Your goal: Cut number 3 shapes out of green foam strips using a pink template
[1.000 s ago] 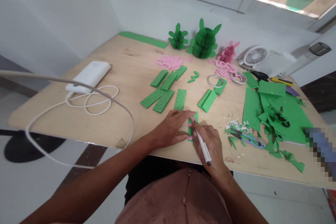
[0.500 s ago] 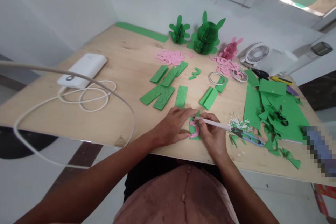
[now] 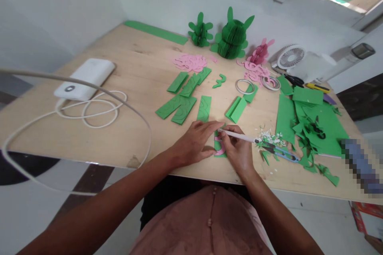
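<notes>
At the table's near edge, my right hand [image 3: 238, 149] grips a white pen [image 3: 243, 137] in a writing hold, its tip by a small green paper strip [image 3: 216, 153]. On that strip lies a curved pink paper cutout [image 3: 220, 151], partly covered by my fingers. My left hand [image 3: 194, 142] rests flat beside it, fingers stretched out and thumb at the cutout's left edge. Just beyond is another green strip with drawn curves [image 3: 204, 108]. More marked green strips [image 3: 183, 110] lie to the left, and a folded green piece [image 3: 236, 109] is to the right.
Blue-handled thread snips [image 3: 287, 154] lie beside paper scraps [image 3: 271, 137]. Tape rolls [image 3: 244, 87], pink cutouts [image 3: 191, 63], green honeycomb figures [image 3: 231, 38] and a white fan [image 3: 290, 56] stand farther back. A white power bank [image 3: 86, 77] and its cable occupy the left.
The view has shifted slightly. My right hand and the pen have moved a little closer to my left hand, covering more of the pink cutout; my left hand stays flat.
</notes>
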Available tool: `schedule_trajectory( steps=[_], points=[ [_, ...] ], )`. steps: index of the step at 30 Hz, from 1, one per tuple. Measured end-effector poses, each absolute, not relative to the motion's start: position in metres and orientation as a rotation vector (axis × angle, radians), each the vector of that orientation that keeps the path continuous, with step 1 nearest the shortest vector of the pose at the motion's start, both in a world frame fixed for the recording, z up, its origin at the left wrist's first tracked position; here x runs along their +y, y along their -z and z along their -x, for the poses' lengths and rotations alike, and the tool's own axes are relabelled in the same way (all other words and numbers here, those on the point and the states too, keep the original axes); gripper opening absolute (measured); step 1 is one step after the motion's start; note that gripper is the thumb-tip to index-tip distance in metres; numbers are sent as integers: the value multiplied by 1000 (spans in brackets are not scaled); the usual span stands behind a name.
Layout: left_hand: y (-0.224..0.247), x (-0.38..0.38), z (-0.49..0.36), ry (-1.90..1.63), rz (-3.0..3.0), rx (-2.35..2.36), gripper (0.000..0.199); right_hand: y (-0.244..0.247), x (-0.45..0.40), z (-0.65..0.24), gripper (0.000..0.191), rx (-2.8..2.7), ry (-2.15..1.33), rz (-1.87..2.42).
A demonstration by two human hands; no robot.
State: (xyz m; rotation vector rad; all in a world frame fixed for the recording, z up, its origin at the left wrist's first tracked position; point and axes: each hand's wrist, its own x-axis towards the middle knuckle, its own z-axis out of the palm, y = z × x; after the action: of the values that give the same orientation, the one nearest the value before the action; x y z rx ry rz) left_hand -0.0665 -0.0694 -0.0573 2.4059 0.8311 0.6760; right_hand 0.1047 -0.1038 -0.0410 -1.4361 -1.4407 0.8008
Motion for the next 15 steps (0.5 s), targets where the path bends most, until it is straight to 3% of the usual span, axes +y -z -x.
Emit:
schedule_trajectory(
  steps=[15],
  points=[
    [56,-69,66,-673,-2396,845,75,52,-104,-109,14,-1523,-714,1484]
  ],
)
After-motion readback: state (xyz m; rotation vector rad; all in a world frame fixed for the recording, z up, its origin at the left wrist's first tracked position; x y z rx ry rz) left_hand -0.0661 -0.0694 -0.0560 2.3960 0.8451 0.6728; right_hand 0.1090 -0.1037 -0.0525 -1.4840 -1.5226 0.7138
